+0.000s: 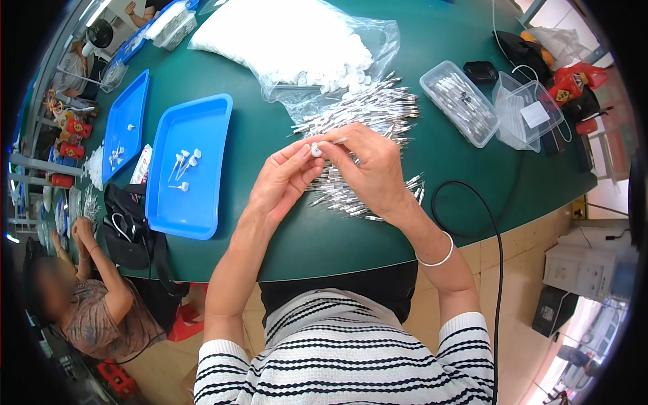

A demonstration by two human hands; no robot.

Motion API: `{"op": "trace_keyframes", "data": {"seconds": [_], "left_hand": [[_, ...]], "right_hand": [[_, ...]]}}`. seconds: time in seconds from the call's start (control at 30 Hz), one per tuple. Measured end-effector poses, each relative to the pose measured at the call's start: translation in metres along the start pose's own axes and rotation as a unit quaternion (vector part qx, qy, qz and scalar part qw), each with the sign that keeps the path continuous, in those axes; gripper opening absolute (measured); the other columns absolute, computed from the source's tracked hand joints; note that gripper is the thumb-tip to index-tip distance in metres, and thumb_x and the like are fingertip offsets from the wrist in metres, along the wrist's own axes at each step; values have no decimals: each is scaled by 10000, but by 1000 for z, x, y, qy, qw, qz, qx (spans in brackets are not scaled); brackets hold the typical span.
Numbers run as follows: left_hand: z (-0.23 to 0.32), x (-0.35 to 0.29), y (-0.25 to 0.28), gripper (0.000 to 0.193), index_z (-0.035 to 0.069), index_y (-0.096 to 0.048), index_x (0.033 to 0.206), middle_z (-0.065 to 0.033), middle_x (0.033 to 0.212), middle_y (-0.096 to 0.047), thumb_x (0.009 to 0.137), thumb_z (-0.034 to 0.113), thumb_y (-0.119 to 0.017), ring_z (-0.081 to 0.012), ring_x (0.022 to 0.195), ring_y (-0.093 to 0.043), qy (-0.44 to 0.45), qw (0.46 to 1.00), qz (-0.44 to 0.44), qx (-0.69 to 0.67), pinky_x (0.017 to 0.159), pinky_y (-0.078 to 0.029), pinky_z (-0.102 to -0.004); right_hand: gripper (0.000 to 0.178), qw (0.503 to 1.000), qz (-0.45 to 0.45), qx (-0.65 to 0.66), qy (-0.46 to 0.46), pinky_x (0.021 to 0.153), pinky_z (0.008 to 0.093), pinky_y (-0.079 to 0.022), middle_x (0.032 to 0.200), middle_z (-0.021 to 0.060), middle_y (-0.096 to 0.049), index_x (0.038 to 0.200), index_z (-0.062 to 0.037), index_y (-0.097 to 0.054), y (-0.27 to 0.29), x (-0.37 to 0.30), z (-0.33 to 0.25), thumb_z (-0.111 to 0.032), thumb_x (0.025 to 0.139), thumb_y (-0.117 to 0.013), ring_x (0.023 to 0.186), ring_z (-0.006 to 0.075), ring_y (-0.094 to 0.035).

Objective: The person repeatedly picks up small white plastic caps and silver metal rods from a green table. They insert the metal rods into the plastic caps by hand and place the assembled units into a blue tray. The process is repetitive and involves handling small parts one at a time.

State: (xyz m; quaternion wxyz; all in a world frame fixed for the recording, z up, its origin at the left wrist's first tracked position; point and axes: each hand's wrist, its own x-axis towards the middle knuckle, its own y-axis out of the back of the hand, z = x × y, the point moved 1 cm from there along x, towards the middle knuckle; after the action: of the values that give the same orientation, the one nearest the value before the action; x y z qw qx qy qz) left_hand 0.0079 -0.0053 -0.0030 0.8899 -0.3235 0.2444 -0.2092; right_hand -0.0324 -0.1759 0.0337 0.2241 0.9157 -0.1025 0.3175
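Observation:
Between the thumb and fingers of my left hand (282,177) is a small round white cap (315,151). My right hand (370,169) meets it from the other side and pinches a slim silvery stick (339,141), mostly hidden by the fingers. Both hands are over a heap of similar slim metal sticks (364,111) on the green table. Beyond the heap lies a large clear bag of white caps (297,40), some spilling from its mouth. Left of my hands, a blue tray (219,135) holds several sticks with white caps (192,160).
A second blue tray (140,101) and a black bag (128,229) sit at the left, near a seated person (101,297). To the right are a clear box of sticks (459,101), an open plastic container (530,111) and a black cable (496,236) over the table edge.

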Motion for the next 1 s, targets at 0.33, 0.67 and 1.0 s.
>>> {"op": "trace_keyframes", "data": {"seconds": [0.33,0.67,1.0], "left_hand": [[-2,-2,-2,293,-34,-632,1219,-75,979,-699,972,122,-621,-115,857,-681,-9,1000,5,20,821,-587,-236],[-1,-2,-1,309,-38,-609,1248,-61,1006,-702,975,107,-609,-97,872,-682,-29,997,3,73,812,-589,-222],[0,-3,-2,302,-37,-619,1233,-62,975,-705,975,119,-613,-104,840,-684,-39,995,9,91,806,-584,-226]], "right_hand": [[46,1000,-1,-26,15,629,351,-536,824,98,-678,879,-38,-684,0,-2,0,-53,838,-697,728,265,-673],[54,999,-24,-26,7,619,349,-529,809,96,-675,875,-40,-688,2,1,0,-75,840,-709,722,262,-671],[55,999,-49,-9,11,626,341,-530,817,96,-685,884,-41,-697,5,5,1,-69,838,-710,715,256,-670]]}}
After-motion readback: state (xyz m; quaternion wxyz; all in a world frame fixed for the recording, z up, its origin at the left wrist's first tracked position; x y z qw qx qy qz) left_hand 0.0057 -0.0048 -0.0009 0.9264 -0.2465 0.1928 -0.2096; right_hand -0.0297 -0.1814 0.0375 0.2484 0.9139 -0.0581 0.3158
